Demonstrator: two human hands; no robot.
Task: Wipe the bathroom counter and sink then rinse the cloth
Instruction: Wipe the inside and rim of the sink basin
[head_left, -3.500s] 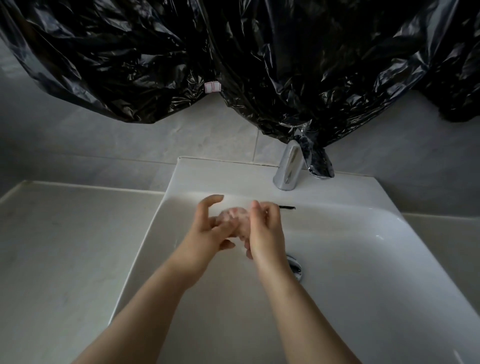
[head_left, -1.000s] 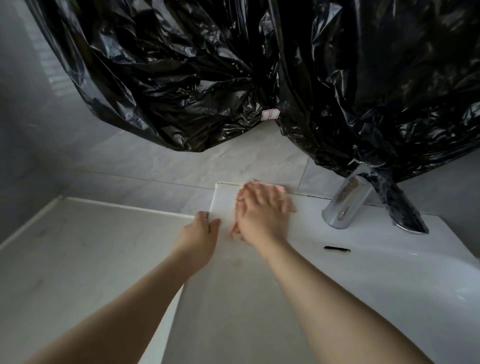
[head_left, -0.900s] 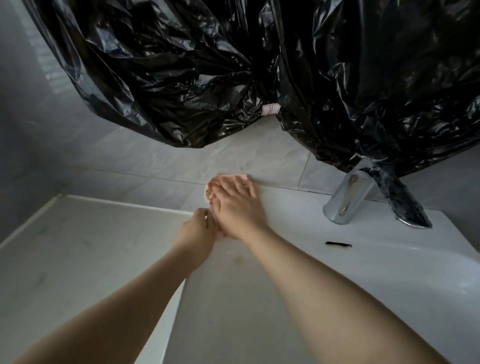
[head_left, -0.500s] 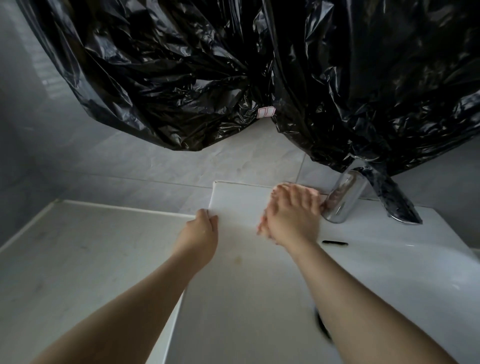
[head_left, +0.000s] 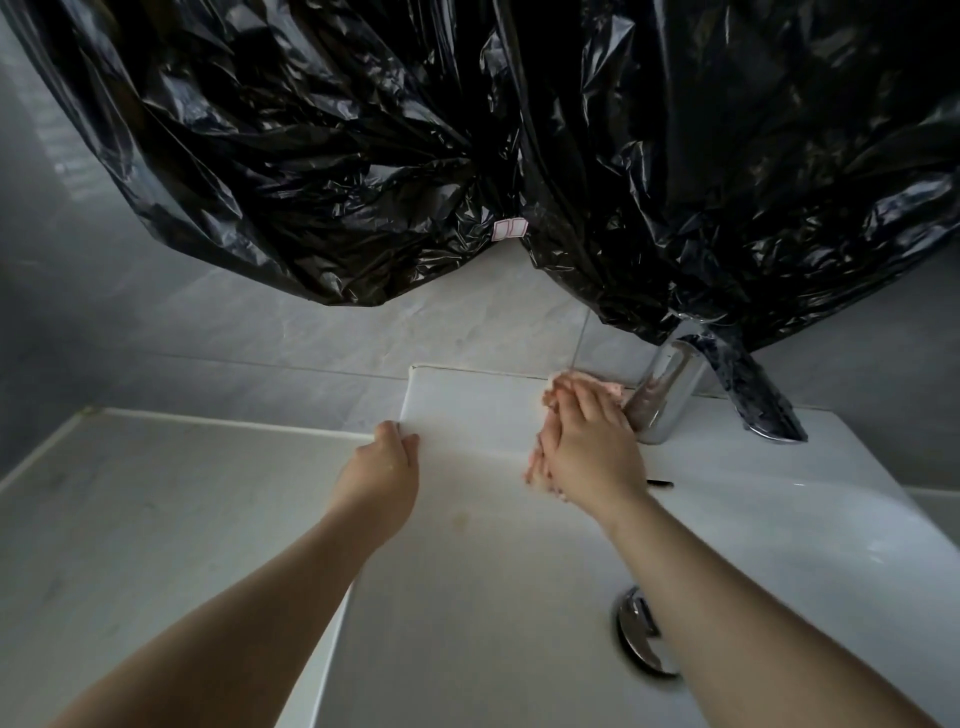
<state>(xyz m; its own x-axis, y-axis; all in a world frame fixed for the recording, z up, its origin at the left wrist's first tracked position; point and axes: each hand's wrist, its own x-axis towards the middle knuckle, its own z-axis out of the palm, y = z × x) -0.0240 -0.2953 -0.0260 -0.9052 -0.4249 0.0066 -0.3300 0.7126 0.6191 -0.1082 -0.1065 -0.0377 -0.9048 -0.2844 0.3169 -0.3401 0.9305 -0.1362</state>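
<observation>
My right hand (head_left: 587, 441) lies flat on a pink cloth (head_left: 610, 388), pressing it onto the white sink's (head_left: 467, 405) back ledge just left of the chrome faucet (head_left: 665, 395). Only the cloth's edges show, past my fingertips and under my palm. My left hand (head_left: 382, 467) grips the sink's left rim, fingers curled over the edge. The grey counter (head_left: 156, 509) stretches away to the left of the sink.
Black plastic sheeting (head_left: 467, 156) hangs over the wall above and drapes onto the faucet. A chrome drain (head_left: 636, 629) sits in the basin beside my right forearm. A dark overflow slot (head_left: 660, 484) is in the basin wall. Grey tiles back the counter.
My right hand slid the cloth along the back ledge from the sink's left corner rightward to the faucet base. My left hand stayed on the left rim.
</observation>
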